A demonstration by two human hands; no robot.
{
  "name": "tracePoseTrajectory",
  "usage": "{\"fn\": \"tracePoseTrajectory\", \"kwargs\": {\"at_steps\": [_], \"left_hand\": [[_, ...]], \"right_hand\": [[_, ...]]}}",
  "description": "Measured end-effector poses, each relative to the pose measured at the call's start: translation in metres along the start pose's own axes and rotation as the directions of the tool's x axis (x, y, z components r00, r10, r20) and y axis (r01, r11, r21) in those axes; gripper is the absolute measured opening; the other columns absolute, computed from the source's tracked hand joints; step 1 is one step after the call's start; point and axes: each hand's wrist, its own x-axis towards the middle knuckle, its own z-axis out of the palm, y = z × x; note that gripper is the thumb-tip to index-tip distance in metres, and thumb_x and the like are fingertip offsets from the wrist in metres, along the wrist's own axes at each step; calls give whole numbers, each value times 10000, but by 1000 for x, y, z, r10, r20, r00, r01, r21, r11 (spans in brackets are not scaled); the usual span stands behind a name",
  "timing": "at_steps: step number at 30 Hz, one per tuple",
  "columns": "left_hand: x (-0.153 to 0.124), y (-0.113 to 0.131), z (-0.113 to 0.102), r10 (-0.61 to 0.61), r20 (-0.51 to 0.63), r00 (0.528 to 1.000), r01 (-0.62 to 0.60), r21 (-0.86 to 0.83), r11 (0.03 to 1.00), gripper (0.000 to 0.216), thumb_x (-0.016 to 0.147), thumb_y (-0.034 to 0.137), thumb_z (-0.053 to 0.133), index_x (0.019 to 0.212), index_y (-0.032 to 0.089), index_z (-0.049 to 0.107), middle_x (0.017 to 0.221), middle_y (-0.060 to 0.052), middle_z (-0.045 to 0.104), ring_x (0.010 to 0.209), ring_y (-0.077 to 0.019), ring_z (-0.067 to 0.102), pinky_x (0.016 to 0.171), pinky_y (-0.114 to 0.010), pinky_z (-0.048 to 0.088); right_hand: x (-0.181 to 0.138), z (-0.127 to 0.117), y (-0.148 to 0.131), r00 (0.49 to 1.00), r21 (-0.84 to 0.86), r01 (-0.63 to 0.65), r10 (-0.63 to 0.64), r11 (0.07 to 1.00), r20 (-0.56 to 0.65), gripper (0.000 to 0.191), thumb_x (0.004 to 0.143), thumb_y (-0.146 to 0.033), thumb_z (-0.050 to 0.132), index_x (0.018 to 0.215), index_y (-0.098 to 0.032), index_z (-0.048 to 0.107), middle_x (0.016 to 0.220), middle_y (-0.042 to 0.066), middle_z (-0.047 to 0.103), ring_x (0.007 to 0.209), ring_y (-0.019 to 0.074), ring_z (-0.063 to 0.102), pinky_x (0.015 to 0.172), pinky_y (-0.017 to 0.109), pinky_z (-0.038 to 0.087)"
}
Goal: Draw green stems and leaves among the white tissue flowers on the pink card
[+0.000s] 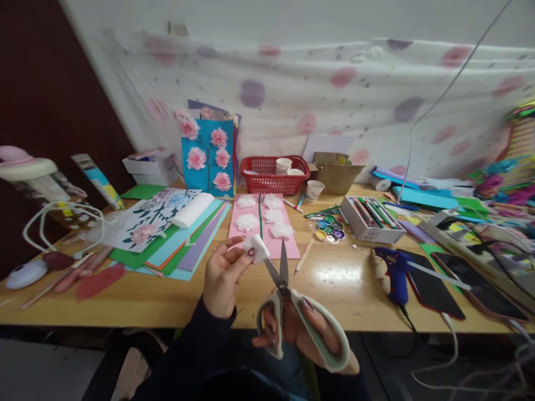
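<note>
My left hand (pixel 223 275) pinches a small folded piece of white tissue paper (pixel 258 249) above the table's front part. In my right hand (pixel 309 334) is a pair of scissors (pixel 284 284) with pale grey-green handles. The blades stand apart and point away from me, one tip close to the tissue paper; I cannot tell whether they touch. Behind both hands lies a pink card (pixel 236 245) bearing several fluffy white paper flowers (pixel 246 223) and a green stem strip (pixel 261 220).
A blue card with pink flowers (pixel 208 159) stands behind, beside a red basket (pixel 273 184). Coloured paper sheets (pixel 200 239) lie left. To the right are a pencil (pixel 304 256), a paint palette (pixel 330 229), a marker box (pixel 371 229), a blue glue gun (pixel 395 273) and phones (pixel 434 284).
</note>
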Motion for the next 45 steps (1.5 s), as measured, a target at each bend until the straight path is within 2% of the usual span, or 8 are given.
{"fn": "tracePoseTrajectory", "kwargs": {"at_steps": [14, 19, 23, 29, 35, 39, 42, 45], "left_hand": [[0, 11, -14, 12, 198, 980, -48, 179, 983, 566, 588, 224, 878, 1076, 123, 612, 661, -13, 701, 628, -119, 645, 630, -165, 489], [-6, 11, -9, 28, 299, 954, -108, 255, 961, 514, 648, 225, 845, 1098, 149, 609, 633, 7, 677, 629, -118, 641, 632, -169, 490], [-8, 9, -6, 47, 291, 956, -114, 218, 969, 529, 624, 234, 858, 1082, 154, 607, 602, 21, 651, 588, -107, 603, 606, -170, 474], [-2, 7, -8, 21, 299, 954, -73, 163, 984, 482, 615, 251, 862, 1006, 171, 591, 584, 32, 641, 535, -99, 572, 547, -168, 426], [-1, 8, -8, 22, 300, 954, -73, 163, 984, 454, 611, 239, 860, 953, 172, 569, 584, 27, 654, 524, -89, 566, 546, -161, 413], [3, 10, -7, 26, 302, 953, -80, 167, 983, 463, 602, 225, 864, 950, 169, 563, 573, 31, 647, 543, -98, 581, 589, -176, 439], [7, 10, -10, 17, 291, 957, -71, 176, 982, 487, 584, 234, 875, 959, 163, 571, 571, 36, 639, 542, -93, 573, 574, -166, 429], [12, 11, -18, 5, 273, 962, -60, 191, 980, 504, 585, 253, 876, 987, 156, 588, 600, 30, 649, 577, -99, 594, 591, -165, 444]], "right_hand": [[-2, -5, 1, 1000, 2, 10, -10, 1000, 14, 383, 815, -597, 590, 924, -229, 589, 787, 28, 591, 704, 169, 579, 801, 435, 531], [0, -9, 9, 999, 40, 28, -27, 999, -32, 511, 773, -668, 574, 1016, -220, 619, 789, 14, 563, 637, 139, 523, 765, 414, 530], [1, -1, 9, 995, 47, 59, -55, 997, -78, 531, 767, -697, 542, 1007, -230, 622, 724, 10, 522, 567, 140, 454, 737, 420, 544], [5, 12, 4, 993, 108, 115, -111, 987, -44, 487, 790, -685, 545, 929, -223, 610, 718, 4, 478, 584, 132, 411, 775, 420, 553], [6, 5, 14, 990, 105, 126, -119, 986, -71, 508, 770, -680, 602, 902, -190, 589, 652, -30, 499, 489, 73, 393, 678, 360, 579], [4, 0, 23, 982, 45, 159, -154, 986, -108, 343, 844, -519, 624, 874, -182, 565, 599, -52, 502, 402, 36, 392, 503, 239, 550], [3, -3, 18, 965, -49, 150, -157, 988, -210, 366, 836, -510, 636, 739, -171, 536, 520, -67, 465, 341, 26, 384, 404, 184, 490], [-4, -11, -3, 872, -267, 150, -255, 952, -417, 426, 755, -578, 690, 715, -185, 530, 480, -61, 478, 383, 74, 499, 468, 221, 522]]}}
